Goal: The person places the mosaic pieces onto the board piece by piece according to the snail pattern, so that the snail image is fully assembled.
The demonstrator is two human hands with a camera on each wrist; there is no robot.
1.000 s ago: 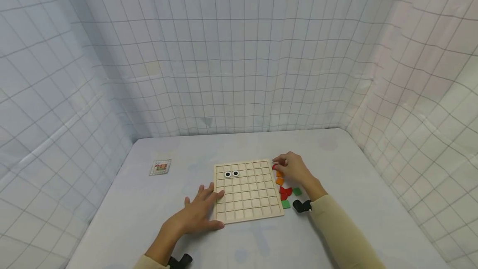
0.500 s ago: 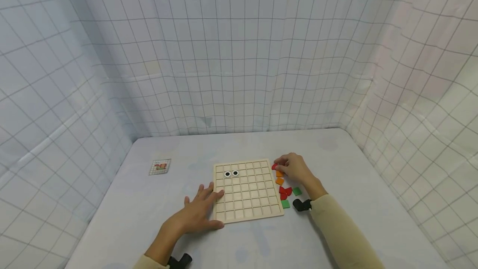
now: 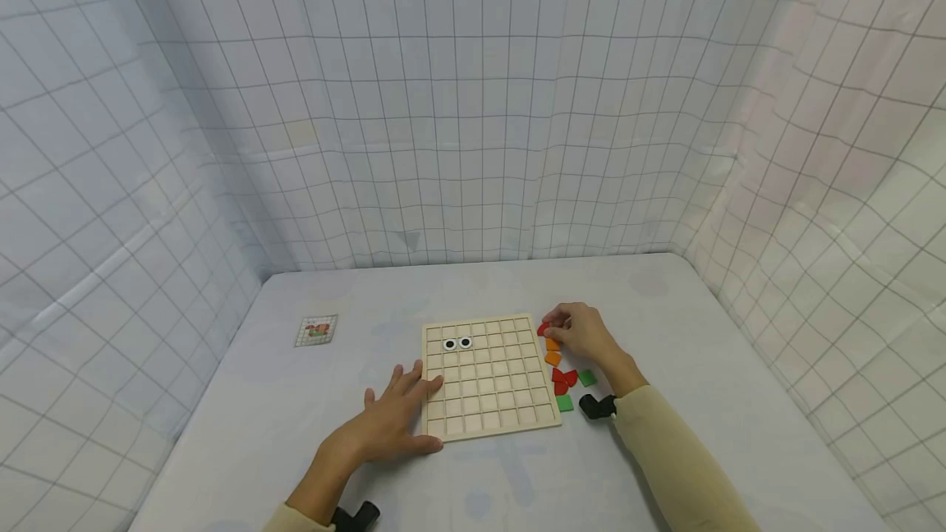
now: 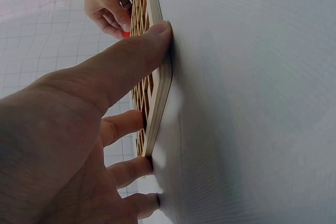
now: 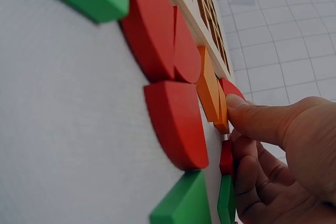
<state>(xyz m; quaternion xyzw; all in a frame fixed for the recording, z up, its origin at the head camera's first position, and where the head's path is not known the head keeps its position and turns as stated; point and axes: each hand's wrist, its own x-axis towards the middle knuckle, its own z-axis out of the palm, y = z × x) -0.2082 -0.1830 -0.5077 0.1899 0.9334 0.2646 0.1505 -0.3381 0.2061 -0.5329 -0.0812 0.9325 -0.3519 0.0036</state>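
My left hand [image 3: 395,425] lies spread at the left edge of a square wooden grid board [image 3: 502,376], thumb at its near corner. In the left wrist view the thumb [image 4: 131,56] presses the board's edge, and some fingertips touch its side. Past the board's far right corner, my right hand [image 3: 584,331] pinches a small red block [image 3: 544,328]. The right wrist view has the thumb [image 5: 252,116] on this red block [image 5: 231,88], its other side hidden. Two round eye pieces [image 3: 457,343] sit in the board's upper left cells.
Orange blocks [image 3: 553,358], several rounded red blocks [image 3: 562,382] and green blocks [image 3: 565,404] lie along the board's right side. A small picture card [image 3: 316,331] is at the far left. White gridded curtains [image 3: 473,146] enclose the table [image 3: 369,294].
My right hand has lowered slightly and its fingers have closed in on the red block. The left hand has stayed on the board's edge.
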